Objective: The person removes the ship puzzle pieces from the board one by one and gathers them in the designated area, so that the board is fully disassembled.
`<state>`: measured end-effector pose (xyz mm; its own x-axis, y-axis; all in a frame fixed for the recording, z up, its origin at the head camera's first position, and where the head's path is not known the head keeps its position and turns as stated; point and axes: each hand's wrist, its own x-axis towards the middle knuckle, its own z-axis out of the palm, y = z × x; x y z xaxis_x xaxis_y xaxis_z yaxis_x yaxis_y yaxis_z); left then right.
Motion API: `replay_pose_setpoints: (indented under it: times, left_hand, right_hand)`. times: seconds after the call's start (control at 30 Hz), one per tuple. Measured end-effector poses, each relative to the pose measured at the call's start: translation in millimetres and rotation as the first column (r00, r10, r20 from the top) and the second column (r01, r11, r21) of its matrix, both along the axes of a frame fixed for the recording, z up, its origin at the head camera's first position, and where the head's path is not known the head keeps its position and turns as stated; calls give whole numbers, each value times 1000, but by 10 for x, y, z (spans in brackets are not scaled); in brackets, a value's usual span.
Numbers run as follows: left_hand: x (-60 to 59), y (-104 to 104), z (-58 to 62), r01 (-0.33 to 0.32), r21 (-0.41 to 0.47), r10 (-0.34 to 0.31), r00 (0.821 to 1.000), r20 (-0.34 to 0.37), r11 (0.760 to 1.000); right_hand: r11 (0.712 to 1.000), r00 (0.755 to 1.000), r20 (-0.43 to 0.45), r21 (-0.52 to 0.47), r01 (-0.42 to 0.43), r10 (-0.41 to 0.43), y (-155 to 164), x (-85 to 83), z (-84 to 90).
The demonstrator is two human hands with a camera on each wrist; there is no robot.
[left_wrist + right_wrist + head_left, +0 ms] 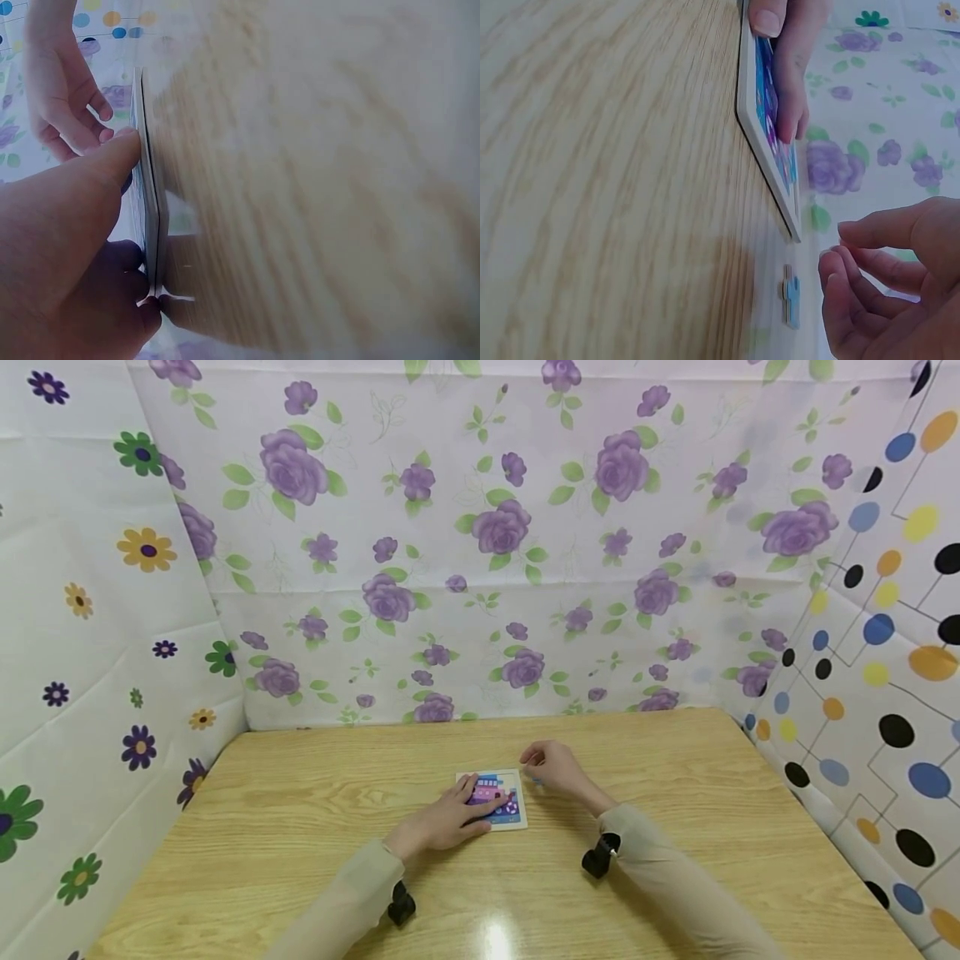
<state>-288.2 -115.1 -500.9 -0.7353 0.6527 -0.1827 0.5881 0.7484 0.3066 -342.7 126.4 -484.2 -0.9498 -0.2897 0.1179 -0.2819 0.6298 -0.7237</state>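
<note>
A small square puzzle board with a blue and pink picture lies flat on the wooden table. My left hand rests on the board with straight fingers laid across the picture and the thumb at its near edge. In the right wrist view those left-hand fingers press on the board. My right hand hovers just past the board's far right corner, fingers loosely curled and holding nothing. A small blue puzzle piece lies on the table just below its fingertips.
Floral cloth walls stand close behind the table and at the left. A dotted cloth closes the right side. Bare wood spreads around the board on every side.
</note>
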Motion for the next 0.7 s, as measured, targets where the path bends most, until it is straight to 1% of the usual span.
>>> replay_pose_setpoints:
  times: [0.27,0.43,0.57,0.7]
  left_hand:
    - [41,4,69,3,19,-3,1000,-1,1000]
    - [67,4,105,1,17,0,1000,-16,1000]
    - [98,-10,117,-4,0,4,1000,-28,1000]
    - [135,-27,120,-10,-24,9,999,-33,1000]
  right_hand:
    - [999,998,45,-17,-44,45,-120,7,-38]
    - [998,996,54,-17,-63,64,-178,18,-41]
    - [997,995,60,-20,-79,80,-217,18,-49]
    - [997,994,70,-28,-77,79,-244,24,-66]
